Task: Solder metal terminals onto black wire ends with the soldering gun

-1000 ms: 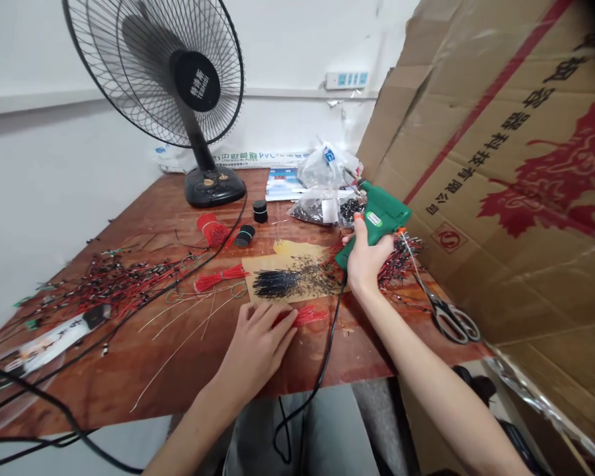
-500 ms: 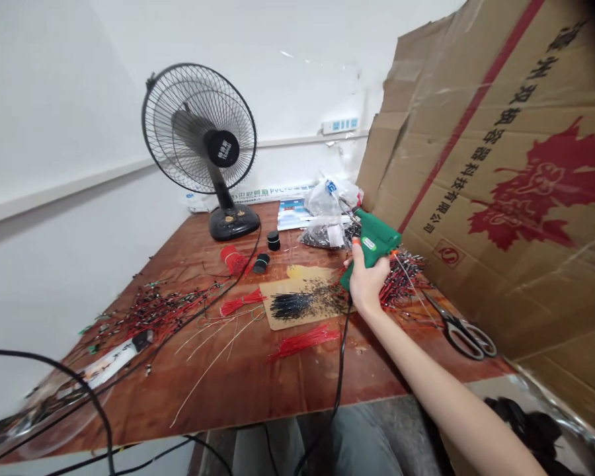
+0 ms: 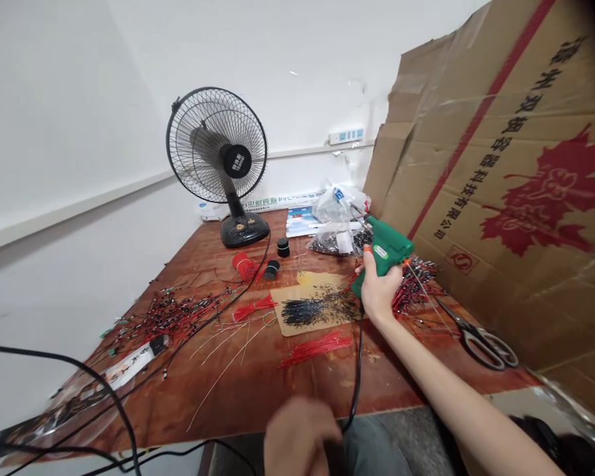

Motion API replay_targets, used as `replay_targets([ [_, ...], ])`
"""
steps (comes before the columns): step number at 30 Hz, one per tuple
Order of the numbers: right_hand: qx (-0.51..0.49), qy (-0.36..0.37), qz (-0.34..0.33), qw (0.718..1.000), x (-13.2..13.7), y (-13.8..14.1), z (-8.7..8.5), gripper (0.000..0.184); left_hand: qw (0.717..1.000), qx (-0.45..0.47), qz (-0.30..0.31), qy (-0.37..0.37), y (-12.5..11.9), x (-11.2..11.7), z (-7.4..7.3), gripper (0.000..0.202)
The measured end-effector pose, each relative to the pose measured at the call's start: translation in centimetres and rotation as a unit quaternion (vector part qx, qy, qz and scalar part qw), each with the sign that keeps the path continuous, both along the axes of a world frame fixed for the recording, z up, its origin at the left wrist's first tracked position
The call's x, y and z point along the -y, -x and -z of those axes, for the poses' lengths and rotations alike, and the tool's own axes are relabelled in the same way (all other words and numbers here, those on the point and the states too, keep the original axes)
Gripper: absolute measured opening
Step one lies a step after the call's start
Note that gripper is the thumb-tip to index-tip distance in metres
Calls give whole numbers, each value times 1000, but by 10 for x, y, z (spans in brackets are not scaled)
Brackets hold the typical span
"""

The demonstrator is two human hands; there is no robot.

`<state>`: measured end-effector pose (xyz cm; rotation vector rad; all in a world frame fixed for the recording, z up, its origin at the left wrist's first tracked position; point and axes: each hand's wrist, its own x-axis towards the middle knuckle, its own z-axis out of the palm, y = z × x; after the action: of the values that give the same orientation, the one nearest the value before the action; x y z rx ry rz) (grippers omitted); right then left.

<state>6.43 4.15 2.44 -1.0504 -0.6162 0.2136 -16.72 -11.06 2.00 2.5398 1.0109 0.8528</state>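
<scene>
**Soldering gun held in right hand above table; left hand blurred at near edge**

A green soldering gun (image 3: pixel 389 246) is held in the right hand (image 3: pixel 381 291). The fingers are wrapped around the handle, and the thumb is placed against an orange part of the gun. The metal tip is pointed up and away, toward the plastic bags (image 3: pixel 333 206) at the back of the table (image 3: pixel 178 403). A black cord (image 3: pixel 359 370) is hung from the base of the handle.

The left hand (image 3: pixel 302 430) is seen over the near edge of the table, close to the cord. It is blurred by motion; how far its fingers are closed, or whether anything is gripped, cannot be told.

To the left of the gun, a row of black wires (image 3: pixel 297 312) is laid on a tan sheet (image 3: pixel 288 330). Loose red wires (image 3: pixel 317 348) are spread just in front of the sheet, and a tied red bundle (image 3: pixel 250 308) is placed at its left edge. A heap of red and black wires (image 3: pixel 416 281) is seen behind the right hand.

Scissors (image 3: pixel 483 344) are laid at the right, near a cardboard box (image 3: pixel 441 165). A black fan (image 3: pixel 237 162) is stood at the back left.
</scene>
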Motion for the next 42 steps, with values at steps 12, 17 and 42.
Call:
replay_targets([
  [12, 3, -5, 27, 1000, 1, -4, -2, 44, 978, -179, -80, -73, -44, -219, 0, 39],
  [17, -2, -3, 21, 1000, 2, -4, -3, 45, 975, -188, -89, -74, -43, -218, 9, 40],
  [42, 14, 1, 1, 1000, 1, 1, -2, 47, 998, 16, -60, 22, -35, -214, 10, 22],
])
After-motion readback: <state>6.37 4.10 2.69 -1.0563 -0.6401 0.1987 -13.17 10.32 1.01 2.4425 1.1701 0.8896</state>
